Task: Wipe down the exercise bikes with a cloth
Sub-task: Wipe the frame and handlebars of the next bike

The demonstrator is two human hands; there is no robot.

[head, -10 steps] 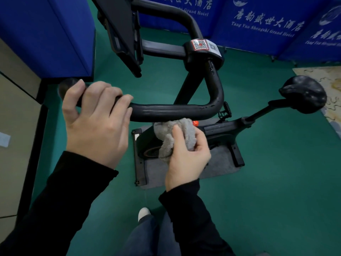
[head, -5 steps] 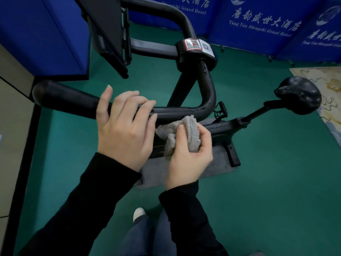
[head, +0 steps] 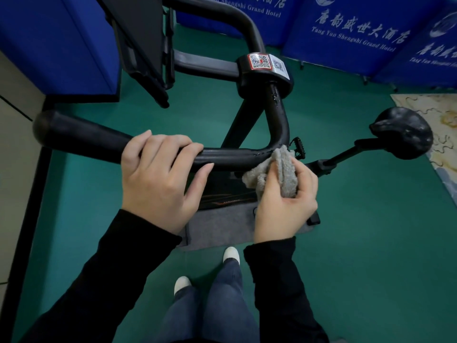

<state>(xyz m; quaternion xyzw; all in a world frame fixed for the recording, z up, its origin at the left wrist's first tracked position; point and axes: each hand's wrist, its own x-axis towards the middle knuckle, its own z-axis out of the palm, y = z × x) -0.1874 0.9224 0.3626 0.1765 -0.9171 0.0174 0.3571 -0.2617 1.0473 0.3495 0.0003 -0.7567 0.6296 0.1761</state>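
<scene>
On the near bend of the black handlebar, the grey cloth touches the tube where it curves up toward the clamp with the QR sticker. The right hand has it bunched, thumb and fingers curled round the wad. The left hand is wrapped over the straight section beside it, fingers curled round the bar, steadying the exercise bike. To wipe well, I judge the cloth should wrap further round the tube so the underside gets cleaned too, then slide along the curve with firm, even pressure. The left hand would need to shift off its patch so that stretch is not missed. The saddle sits well apart to the right, untouched
</scene>
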